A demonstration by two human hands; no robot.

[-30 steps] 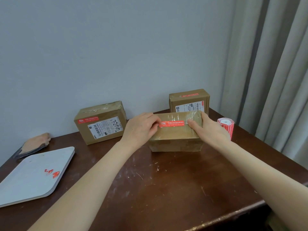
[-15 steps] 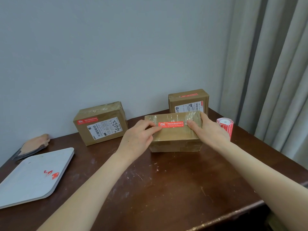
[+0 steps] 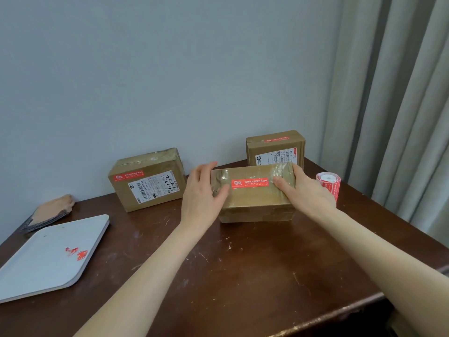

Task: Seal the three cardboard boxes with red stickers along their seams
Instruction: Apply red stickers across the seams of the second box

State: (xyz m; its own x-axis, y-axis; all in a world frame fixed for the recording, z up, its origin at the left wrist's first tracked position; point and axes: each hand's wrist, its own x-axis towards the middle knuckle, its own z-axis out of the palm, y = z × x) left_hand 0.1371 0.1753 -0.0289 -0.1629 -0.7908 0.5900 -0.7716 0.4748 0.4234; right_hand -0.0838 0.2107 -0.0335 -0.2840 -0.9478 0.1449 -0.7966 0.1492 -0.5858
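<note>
Right of centre in the head view, on the brown table [image 3: 243, 276]: near box [image 3: 255, 203] flanked by both hands. Left hand [image 3: 201, 198] now lifted off the sticker [image 3: 250, 183] and spread at the box's left end, fingers loose, thumb touching the taped top; half a second ago pinched on the sticker's left tip. Right hand [image 3: 308, 190] unchanged, wrapped round the right end, thumb flat beside the sticker's right tip. Sticker lying flat along the top seam, fully exposed. Judged: pressing finished on this box, and the other two already carrying red strips, so the task close to done, perhaps only a last smoothing or setting aside left.

Left box [image 3: 145, 181], upper left of centre: matte brown cardboard, wrinkled clear tape, white shipping label, red strip on the tilted face. Back box [image 3: 274, 147], upper right against the wall: squarer, red strip on top. Near box glossy with tape, edges soft. Roll [image 3: 329, 184] of stickers at right edge, standing upright, just beside the right hand. Tray [image 3: 36, 271], lower left: smooth, pale, round-cornered, with red scraps [image 3: 77, 253] on it. Table surface scuffed and scratched.
</note>
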